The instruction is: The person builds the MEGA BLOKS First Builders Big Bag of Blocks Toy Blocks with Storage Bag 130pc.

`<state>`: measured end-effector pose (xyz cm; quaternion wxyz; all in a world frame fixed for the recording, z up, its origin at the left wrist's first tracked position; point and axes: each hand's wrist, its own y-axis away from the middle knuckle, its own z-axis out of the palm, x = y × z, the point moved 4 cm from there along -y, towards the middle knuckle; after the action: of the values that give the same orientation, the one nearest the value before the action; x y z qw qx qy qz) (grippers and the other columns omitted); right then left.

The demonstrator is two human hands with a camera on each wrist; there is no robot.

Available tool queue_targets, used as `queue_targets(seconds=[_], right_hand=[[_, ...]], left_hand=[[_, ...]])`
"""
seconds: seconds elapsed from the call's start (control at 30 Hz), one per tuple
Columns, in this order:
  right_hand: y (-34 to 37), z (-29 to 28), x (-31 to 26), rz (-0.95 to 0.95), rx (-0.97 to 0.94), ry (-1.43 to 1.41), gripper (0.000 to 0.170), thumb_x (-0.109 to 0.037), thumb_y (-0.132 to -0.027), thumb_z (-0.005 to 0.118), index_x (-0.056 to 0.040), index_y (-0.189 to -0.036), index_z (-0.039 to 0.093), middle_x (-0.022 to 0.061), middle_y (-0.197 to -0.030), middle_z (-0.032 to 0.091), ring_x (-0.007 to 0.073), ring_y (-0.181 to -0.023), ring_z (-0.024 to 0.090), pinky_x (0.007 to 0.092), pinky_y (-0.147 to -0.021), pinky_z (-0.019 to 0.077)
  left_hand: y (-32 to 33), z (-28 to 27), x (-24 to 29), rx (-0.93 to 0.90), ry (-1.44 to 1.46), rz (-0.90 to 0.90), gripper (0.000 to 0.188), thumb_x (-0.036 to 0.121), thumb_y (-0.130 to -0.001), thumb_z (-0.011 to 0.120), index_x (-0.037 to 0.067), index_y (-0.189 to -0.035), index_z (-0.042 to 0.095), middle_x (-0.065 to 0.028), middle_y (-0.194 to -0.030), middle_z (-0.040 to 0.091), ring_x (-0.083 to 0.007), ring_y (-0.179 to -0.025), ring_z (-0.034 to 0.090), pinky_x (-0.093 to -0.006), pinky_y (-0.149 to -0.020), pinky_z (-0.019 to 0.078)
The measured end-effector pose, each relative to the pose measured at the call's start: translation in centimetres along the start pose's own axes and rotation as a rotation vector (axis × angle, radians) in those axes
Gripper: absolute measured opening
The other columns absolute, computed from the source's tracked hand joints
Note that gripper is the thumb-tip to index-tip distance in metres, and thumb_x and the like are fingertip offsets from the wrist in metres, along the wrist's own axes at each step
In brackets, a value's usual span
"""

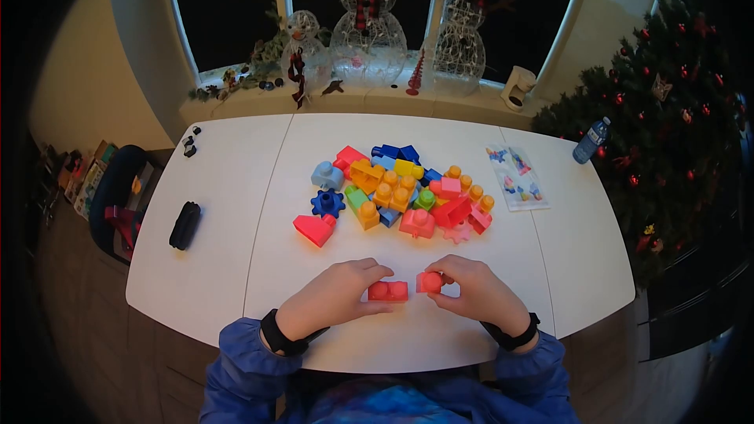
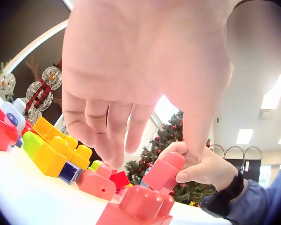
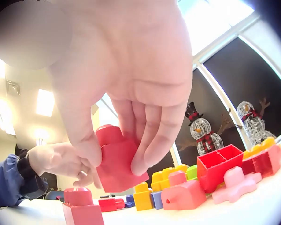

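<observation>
Near the front of the table, a pinkish-red block with two round studs (image 1: pixel 387 291) lies on the white top. My left hand (image 1: pixel 336 292) is beside its left end, thumb and fingers spread apart; in the left wrist view the fingertips hang above and behind this block (image 2: pixel 138 206) with a gap. Between thumb and fingertips my right hand (image 1: pixel 475 286) pinches a smaller one-stud red block (image 1: pixel 429 282), held just right of the other. The right wrist view shows this one-stud block (image 3: pixel 118 161) stud up and slightly tilted.
A pile of colourful blocks (image 1: pixel 393 191) spreads beyond the hands, with a red block (image 1: pixel 315 229) at its left. A leaflet (image 1: pixel 517 179) and a bottle (image 1: pixel 591 141) are at the right. A black case (image 1: pixel 184 225) lies at the left.
</observation>
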<state>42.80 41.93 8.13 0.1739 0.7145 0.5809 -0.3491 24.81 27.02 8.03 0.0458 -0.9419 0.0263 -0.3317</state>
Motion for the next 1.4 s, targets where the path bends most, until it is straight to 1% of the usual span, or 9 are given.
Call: queue_targets(seconds=[0.17,0.33,0.47,0.67,0.77,0.87,1.07,1.2,1.4], right_hand=[[-0.2,2.3,0.8,0.013,-0.113,0.013,0.034,-0.01,-0.083,0.082,-0.0028,-0.113,0.068,0.0129,-0.098,0.071,0.0268,-0.085,0.073,0.0351,-0.076,0.0587],[-0.5,3.0,0.6,-0.003,-0.109,0.061,0.032,-0.014,-0.085,0.08,-0.0035,-0.113,0.068,0.015,-0.097,0.071,0.0325,-0.086,0.071,0.0387,-0.078,0.0575],[-0.8,3.2,0.4,0.001,-0.112,0.08,0.032,-0.015,-0.085,0.079,-0.004,-0.113,0.067,0.0157,-0.097,0.07,0.0353,-0.087,0.07,0.0406,-0.079,0.0568],[-0.9,3.5,0.8,0.003,-0.134,0.104,0.036,-0.018,-0.085,0.081,-0.0044,-0.116,0.067,0.015,-0.103,0.071,0.0336,-0.088,0.07,0.0404,-0.08,0.0569],[-1.0,2.6,0.0,0.063,-0.092,0.077,0.042,-0.021,-0.086,0.083,-0.0047,-0.121,0.067,0.0145,-0.109,0.071,0.0309,-0.088,0.071,0.0392,-0.08,0.057],[-2.0,-0.4,-1.0,0.11,-0.046,0.124,0.048,-0.028,-0.087,0.081,-0.0053,-0.126,0.065,0.0151,-0.118,0.069,0.0338,-0.091,0.071,0.044,-0.081,0.057],[-6.3,-6.1,0.9,-0.038,0.227,0.399,0.041,-0.024,-0.087,0.079,-0.0053,-0.121,0.067,0.0139,-0.119,0.069,0.034,-0.099,0.069,0.0442,-0.084,0.0573],[-10.5,-7.0,4.8,0.002,0.13,0.552,0.028,-0.018,-0.086,0.073,-0.0048,-0.11,0.068,0.013,-0.108,0.068,0.0352,-0.104,0.068,0.047,-0.086,0.0567],[-12.6,-5.6,8.2,0.135,-0.015,0.665,0.031,-0.017,-0.085,0.074,-0.0041,-0.114,0.071,0.0158,-0.11,0.07,0.0372,-0.104,0.067,0.0448,-0.092,0.0553]], left_hand=[[-0.1,1.6,-0.4,0.035,-0.012,-0.002,0.036,0.019,-0.084,0.083,0.003,-0.114,0.07,-0.0136,-0.102,0.07,-0.0336,-0.089,0.069,-0.0387,-0.08,0.0565],[-0.1,1.9,-0.7,0.073,0.016,0.009,0.028,0.013,-0.083,0.082,0.004,-0.107,0.071,-0.0138,-0.095,0.069,-0.0338,-0.086,0.068,-0.0396,-0.077,0.056],[0.0,1.8,-0.8,0.093,0.02,0.01,0.028,0.013,-0.083,0.083,0.003,-0.106,0.071,-0.0145,-0.094,0.069,-0.0341,-0.084,0.068,-0.0397,-0.076,0.0559],[0.3,1.7,-0.8,0.087,0.006,-0.009,0.032,0.016,-0.083,0.084,0.003,-0.109,0.07,-0.0145,-0.097,0.069,-0.0335,-0.084,0.069,-0.0392,-0.076,0.0564],[0.6,1.3,-0.5,0.119,0.002,-0.014,0.037,0.02,-0.084,0.085,0.003,-0.114,0.07,-0.0142,-0.1,0.07,-0.0318,-0.083,0.069,-0.0383,-0.076,0.0567],[1.2,0.2,0.1,0.178,0.004,-0.039,0.042,0.023,-0.085,0.086,0.003,-0.118,0.07,-0.0132,-0.104,0.07,-0.0281,-0.081,0.069,-0.0363,-0.073,0.0566],[2.8,-2.0,0.8,0.231,0.044,-0.121,0.043,0.023,-0.085,0.087,0.003,-0.118,0.07,-0.0114,-0.108,0.072,-0.0231,-0.074,0.066,-0.0322,-0.069,0.0558],[3.5,-2.3,1.2,0.241,0.07,-0.149,0.04,0.021,-0.085,0.087,0.003,-0.117,0.07,-0.0111,-0.109,0.073,-0.0231,-0.074,0.066,-0.0321,-0.069,0.0558],[3.8,-1.9,1.1,0.256,0.09,-0.139,0.038,0.02,-0.085,0.087,0.003,-0.115,0.07,-0.0108,-0.108,0.074,-0.0228,-0.074,0.066,-0.032,-0.068,0.0558]])
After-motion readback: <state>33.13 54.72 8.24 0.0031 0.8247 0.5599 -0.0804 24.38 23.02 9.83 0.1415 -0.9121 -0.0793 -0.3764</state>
